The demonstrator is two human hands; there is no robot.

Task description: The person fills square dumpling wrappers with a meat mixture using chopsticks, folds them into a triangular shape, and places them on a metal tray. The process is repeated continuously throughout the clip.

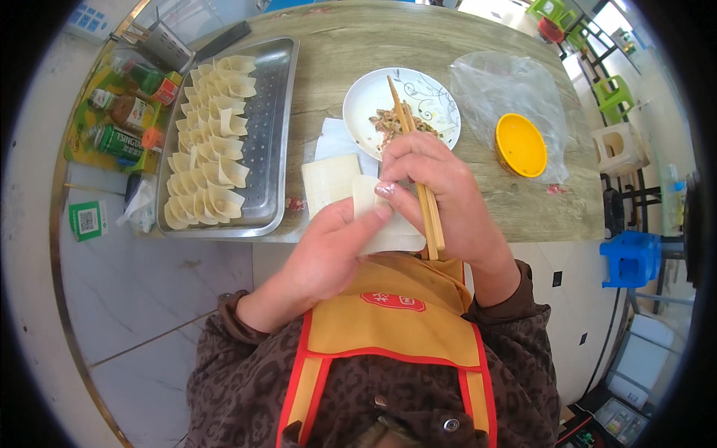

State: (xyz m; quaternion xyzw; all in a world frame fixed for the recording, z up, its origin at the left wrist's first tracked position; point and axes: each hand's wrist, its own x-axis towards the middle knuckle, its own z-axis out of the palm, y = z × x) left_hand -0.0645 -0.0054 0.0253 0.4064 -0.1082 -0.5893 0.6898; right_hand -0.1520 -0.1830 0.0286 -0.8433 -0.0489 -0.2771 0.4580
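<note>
My left hand [336, 241] holds a square dough wrapper [392, 238] near the table's front edge, its upper part raised between both hands. With a pair of wooden chopsticks [428, 215] in its grip, my right hand [442, 179] pinches at the wrapper's folded edge. Behind the hands is a white patterned plate [358, 95] with minced filling [386, 123], and the chopstick tips lie over it. A stack of flat wrappers [327, 179] rests to the left of the plate. Rows of folded wrappers [210, 140] fill the left part of a perforated metal tray [269, 134].
A yellow bowl [521, 145] sits on a clear plastic bag [504, 78] at the right. Beyond the tray's left side are several bottles [126, 109], a green can [117, 141] and a metal utensil holder [168, 45]. A blue stool [630, 259] stands right of the table.
</note>
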